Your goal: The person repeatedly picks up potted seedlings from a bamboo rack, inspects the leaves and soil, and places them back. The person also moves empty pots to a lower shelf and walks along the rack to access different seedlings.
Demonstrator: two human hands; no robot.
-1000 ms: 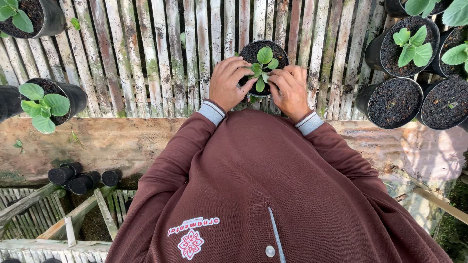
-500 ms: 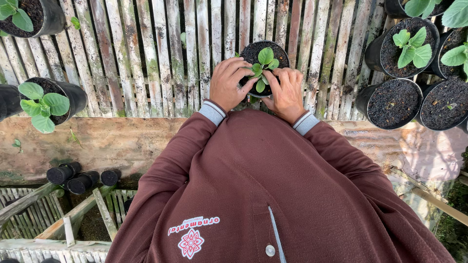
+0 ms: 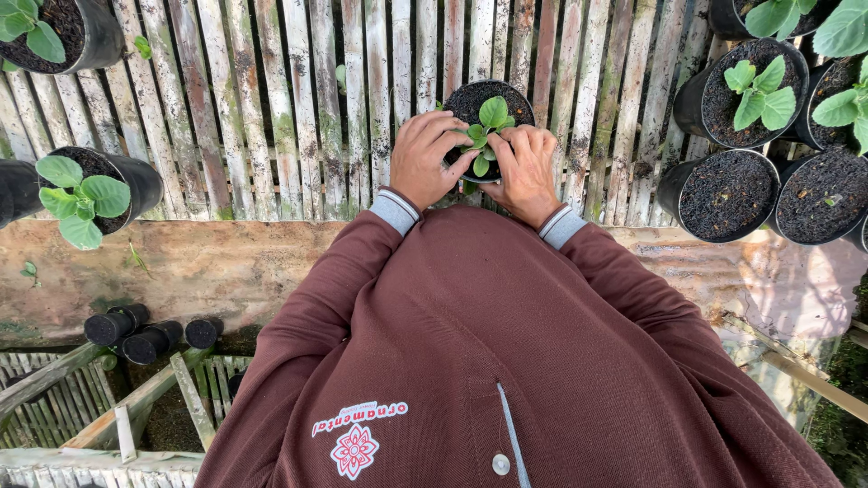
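Potted seedling (image 3: 83, 194) set at the left edge of the slatted bench (image 3: 271, 108), open slats between, left hand (image 3: 427, 158) and right hand (image 3: 524, 172) with fingers curled narrow, pressed into the soil around a small seedling (image 3: 486, 126) in a black pot (image 3: 470, 98), soil-filled pots (image 3: 728, 194) crowded at the right edge.

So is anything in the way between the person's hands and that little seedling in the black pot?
Nothing visible. The left hand and right hand are already on the black pot, fingers pressed around the seedling at the soil. Only its own leaves lie between the two hands.
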